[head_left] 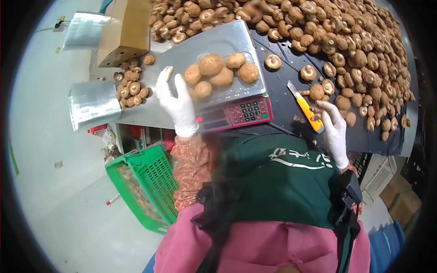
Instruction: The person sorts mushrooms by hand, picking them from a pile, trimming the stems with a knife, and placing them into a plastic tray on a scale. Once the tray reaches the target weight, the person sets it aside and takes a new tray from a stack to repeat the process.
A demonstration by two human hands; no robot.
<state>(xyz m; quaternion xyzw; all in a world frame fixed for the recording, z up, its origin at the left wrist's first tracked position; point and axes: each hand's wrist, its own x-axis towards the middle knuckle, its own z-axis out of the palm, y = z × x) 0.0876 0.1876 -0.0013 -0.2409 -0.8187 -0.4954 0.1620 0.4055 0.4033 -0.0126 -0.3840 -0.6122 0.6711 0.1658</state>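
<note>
My left hand (176,102), in a white glove, is open with its fingers spread at the left side of the scale's metal platform (218,41). Several brown mushrooms (210,64) lie on the platform beside those fingers. Below them is the scale's red keypad panel (248,112). My right hand (332,123), gloved with brown-stained fingertips, is at the right of a yellow utility knife (306,109). Its fingers are apart, the tips overlapping the knife's handle in this view. The blade points away from me, and a few loose mushrooms (317,92) lie just beyond the fingers.
A large heap of mushrooms (359,59) covers the back and right of the table. At left stand a cardboard box (125,32), silvery bags (93,103) and a small mushroom pile (133,88). A green crate (157,182) sits below on the floor.
</note>
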